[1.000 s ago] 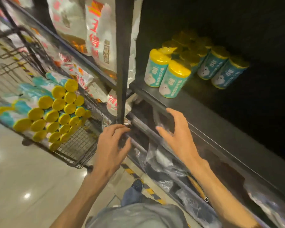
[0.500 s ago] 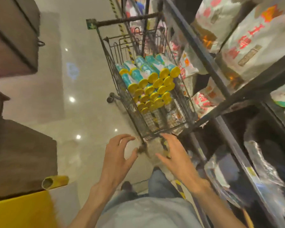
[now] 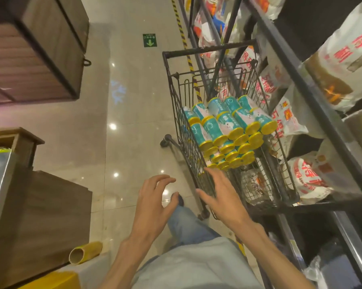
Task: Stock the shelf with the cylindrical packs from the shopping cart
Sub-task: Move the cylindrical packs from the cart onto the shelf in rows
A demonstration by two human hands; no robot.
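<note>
While fingers (image 3: 165,181) spread, hands empty.

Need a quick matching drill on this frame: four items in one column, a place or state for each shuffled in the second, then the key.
Column A
1. cylindrical packs
2. left hand
3. cardboard tube
4. green arrow sign

Column B
a. flat on the floor, far down the aisle
b. stacked on their sides in the shopping cart, yellow ends facing the camera
c. lying on a pale ledge at lower left
d. empty, fingers spread, over the floor

Pairs: 1-b, 2-d, 3-c, 4-a
</note>
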